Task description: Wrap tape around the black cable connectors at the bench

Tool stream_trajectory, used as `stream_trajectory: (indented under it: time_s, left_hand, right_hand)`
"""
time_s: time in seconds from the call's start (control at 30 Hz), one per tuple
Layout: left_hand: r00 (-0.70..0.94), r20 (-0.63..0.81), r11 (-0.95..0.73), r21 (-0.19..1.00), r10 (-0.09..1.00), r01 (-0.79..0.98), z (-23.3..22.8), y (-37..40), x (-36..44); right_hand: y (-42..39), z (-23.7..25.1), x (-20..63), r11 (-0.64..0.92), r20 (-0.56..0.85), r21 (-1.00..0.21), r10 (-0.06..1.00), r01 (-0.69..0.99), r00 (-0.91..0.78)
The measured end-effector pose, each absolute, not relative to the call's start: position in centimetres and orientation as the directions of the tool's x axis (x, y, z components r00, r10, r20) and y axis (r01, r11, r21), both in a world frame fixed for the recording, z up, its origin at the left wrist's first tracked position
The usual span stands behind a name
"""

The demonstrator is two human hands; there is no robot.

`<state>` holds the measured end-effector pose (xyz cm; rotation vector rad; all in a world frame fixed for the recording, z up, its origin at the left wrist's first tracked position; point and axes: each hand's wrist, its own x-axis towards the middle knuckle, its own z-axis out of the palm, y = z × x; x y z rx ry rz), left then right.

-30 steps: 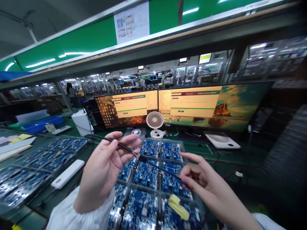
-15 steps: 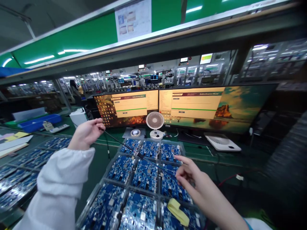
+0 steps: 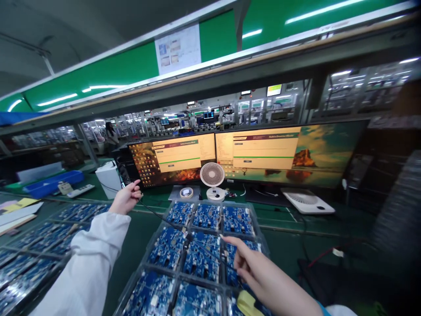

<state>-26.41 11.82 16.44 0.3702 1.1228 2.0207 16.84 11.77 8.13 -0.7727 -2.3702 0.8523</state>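
Note:
My left hand (image 3: 126,198) pinches a thin black cable (image 3: 156,213), held up left of the tray in front of the monitors. The cable droops to a small connector (image 3: 184,231) above the boards and runs on toward my right hand (image 3: 247,260). That hand's thumb and curled fingers close on the cable, while the index finger points out to the left. Beneath it lies a clear divided tray (image 3: 180,275) of blue circuit boards (image 3: 205,258). A yellow strip (image 3: 247,303) rests on the tray just below my right wrist.
Two monitors (image 3: 259,153) stand behind the tray, with a small white fan (image 3: 212,175) and a tape roll (image 3: 186,193) before them. A flat white device (image 3: 307,201) lies right. At left are another board tray (image 3: 42,245), a blue bin (image 3: 54,183) and a white box (image 3: 109,180).
My left hand has dropped slightly, and my right hand has shifted left and down over the tray. The cable hangs slacker between them. The camera view has tilted a little upward.

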Motion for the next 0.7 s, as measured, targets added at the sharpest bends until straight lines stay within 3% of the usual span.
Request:
stream_trajectory:
  time_s: [0.33,0.57,0.7]
  left_hand:
    - [-0.606,-0.108,-0.229,0.862,0.789,-0.452,11.3,11.4,-27.5]
    - [-0.605,-0.388,0.134,0.897,0.695,-0.421,3.4,10.4,-27.0]
    - [-0.612,-0.469,0.306,0.882,0.637,-0.358,2.0,11.3,-27.7]
  right_hand:
    - [11.9,7.4,16.5,0.653,0.17,-0.632,0.641,0.416,-0.748]
    - [11.7,6.7,16.4,0.669,0.102,-0.561,0.64,0.487,-0.762]
    - [11.1,7.9,16.4,0.659,0.039,-0.559,0.628,0.504,-0.778]
